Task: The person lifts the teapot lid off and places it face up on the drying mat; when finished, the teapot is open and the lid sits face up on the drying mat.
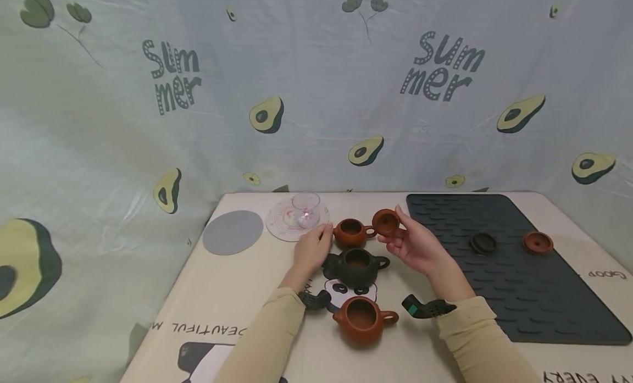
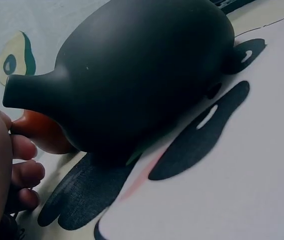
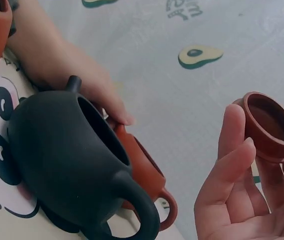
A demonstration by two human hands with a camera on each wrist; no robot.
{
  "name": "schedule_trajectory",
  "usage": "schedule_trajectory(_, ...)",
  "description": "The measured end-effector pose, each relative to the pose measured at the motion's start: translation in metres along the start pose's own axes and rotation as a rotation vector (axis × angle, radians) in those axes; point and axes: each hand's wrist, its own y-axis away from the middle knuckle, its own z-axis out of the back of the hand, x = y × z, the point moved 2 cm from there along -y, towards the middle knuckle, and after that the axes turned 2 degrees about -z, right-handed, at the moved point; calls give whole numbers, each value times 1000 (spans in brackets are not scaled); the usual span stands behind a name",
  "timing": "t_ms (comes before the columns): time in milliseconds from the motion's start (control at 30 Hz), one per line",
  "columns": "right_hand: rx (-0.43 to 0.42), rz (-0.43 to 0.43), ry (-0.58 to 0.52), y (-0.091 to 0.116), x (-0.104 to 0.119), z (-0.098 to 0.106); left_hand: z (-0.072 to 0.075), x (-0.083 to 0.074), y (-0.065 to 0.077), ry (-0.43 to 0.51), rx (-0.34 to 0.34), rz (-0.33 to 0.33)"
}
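Observation:
Three lidless teapots stand in a line, handles to the right. My left hand point(image 1: 312, 248) pinches the spout of the farthest, a small reddish-brown teapot point(image 1: 350, 241). Up beside that pot's handle, my right hand point(image 1: 414, 243) holds a reddish-brown teapot lid point(image 3: 271, 125) between thumb and fingers. Its hollow underside faces me in the head view. A black teapot point(image 1: 358, 276) is in the middle, hiding part of the small pot in both wrist views. Closest to me sits a larger reddish-brown teapot point(image 1: 363, 331), between my forearms.
On the right, a black ridged mat point(image 1: 460, 295) carries a black lid point(image 1: 483, 243) and another reddish-brown lid point(image 1: 537, 243). At the back left, a clear glass cup point(image 1: 306, 210) stands on a round patterned mat point(image 1: 282, 229), beside a grey disc point(image 1: 233, 232). A printed curtain point(image 1: 316, 86) closes off the back.

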Motion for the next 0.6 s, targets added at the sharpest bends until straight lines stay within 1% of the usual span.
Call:
schedule_trajectory(200, -72, 18, -18, -1, -1, 4, 1, 1, 0, 12, 0, -42)
schedule_trajectory(267, -88, 10, -31, 0, -2, 6, 0, 2, 2, 20, 4, -44)
schedule_trajectory(333, -84, 3, -31, 0, -4, 7, -1, 2, 3, 37, 6, -43)
schedule_trajectory(467, -52, 6, 32, -1, -3, 8, 1, 1, 3, 61, 7, -39)
schedule_trajectory(600, -42, 17, 66, -2, 0, 9, 2, 0, 1, 57, 3, -42)
